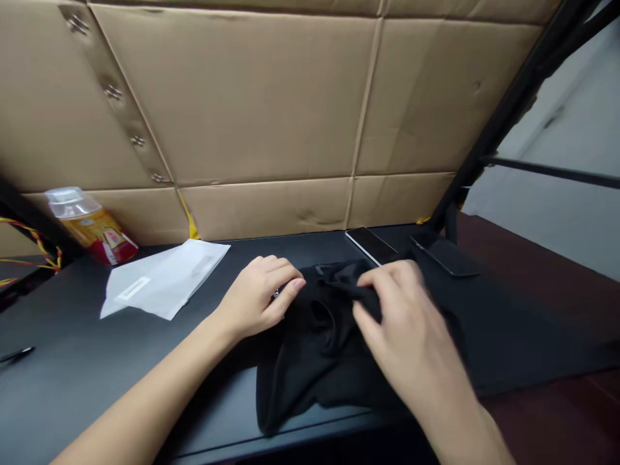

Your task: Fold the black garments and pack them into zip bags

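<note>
One piece of black fabric (300, 381), probably a garment though its dark folds make that hard to confirm, lies crumpled near the front edge of the black table (62, 387). Two bare hands work at it. The right hand (411, 323), slightly blurred, reaches over its right side, thumb and fingers closed around a raised fold, so most of the fabric lies beneath and to the left of that hand. The left hand (259, 290) is at the fabric's upper left edge, fingers curled and thumb extended toward the fingertips; a small black-and-white bit shows between them, but whether they grip the fabric I cannot tell. Beyond the fabric are two phones: a silver-edged phone (371, 244) just behind it, and a dark phone (446, 254) farther right, apart from the first. To the left of the hands, flat white paper packaging (162, 278) with one small label lies on the table; how many pieces it comprises is unclear. Behind its left end, one plastic bottle (97, 229) with a clear top and a yellow and red wrapper leans to one side. One black pen (17, 355) lies at the far left. At the back stands a creased cardboard panel (242, 97), with four metal fasteners (112, 92) along a strip at its left.
</note>
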`<state>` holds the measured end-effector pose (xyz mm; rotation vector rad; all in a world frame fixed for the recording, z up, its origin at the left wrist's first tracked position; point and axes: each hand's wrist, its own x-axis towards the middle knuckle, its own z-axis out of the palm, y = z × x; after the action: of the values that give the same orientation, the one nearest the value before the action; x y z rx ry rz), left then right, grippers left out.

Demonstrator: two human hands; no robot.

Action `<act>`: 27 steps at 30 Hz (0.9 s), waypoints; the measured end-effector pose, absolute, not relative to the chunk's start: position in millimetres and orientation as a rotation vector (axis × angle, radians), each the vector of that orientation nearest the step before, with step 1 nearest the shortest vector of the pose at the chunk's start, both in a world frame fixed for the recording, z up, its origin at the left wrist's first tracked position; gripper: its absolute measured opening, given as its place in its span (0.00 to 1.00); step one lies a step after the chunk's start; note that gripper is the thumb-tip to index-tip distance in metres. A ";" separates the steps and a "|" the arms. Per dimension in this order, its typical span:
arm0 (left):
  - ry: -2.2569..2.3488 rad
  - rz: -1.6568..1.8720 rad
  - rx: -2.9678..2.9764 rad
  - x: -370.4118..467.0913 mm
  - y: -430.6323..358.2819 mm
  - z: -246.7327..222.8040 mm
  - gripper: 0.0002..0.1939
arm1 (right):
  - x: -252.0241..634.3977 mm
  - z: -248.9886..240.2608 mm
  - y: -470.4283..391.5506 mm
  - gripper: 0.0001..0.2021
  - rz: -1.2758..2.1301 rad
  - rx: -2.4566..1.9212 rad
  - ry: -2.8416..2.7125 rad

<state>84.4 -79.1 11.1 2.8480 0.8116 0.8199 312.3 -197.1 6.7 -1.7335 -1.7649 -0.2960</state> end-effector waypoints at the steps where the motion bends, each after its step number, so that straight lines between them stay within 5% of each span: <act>1: 0.819 0.829 2.827 84.7 -79.5 10.4 0.17 | 301.9 5.2 -195.2 0.07 -0.203 -1.703 -1.901; 7: 0.725 0.769 2.905 90.2 -80.0 4.9 0.13 | 301.9 0.8 -202.4 0.12 0.436 -1.465 -2.029; 10: 0.818 0.688 3.083 85.3 -73.7 9.6 0.14 | 333.0 15.9 -204.3 0.12 0.365 -1.453 -1.789; 17: 2.112 0.218 2.727 -2.4 -35.2 35.7 0.16 | 385.8 44.6 -127.5 0.13 0.206 -1.463 -1.762; 21: 2.226 -0.230 2.369 -33.1 -21.8 42.5 0.10 | 404.5 19.1 -66.3 0.16 0.193 -1.375 -1.857; 27: 2.256 -0.273 2.342 -6.1 -26.8 37.8 0.13 | 405.7 -14.8 -55.5 0.11 0.093 -1.364 -1.885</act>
<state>-6.1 -26.8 37.8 2.3417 2.2559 -0.2734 405.7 -55.5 -14.8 -1.3640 -1.8852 0.0934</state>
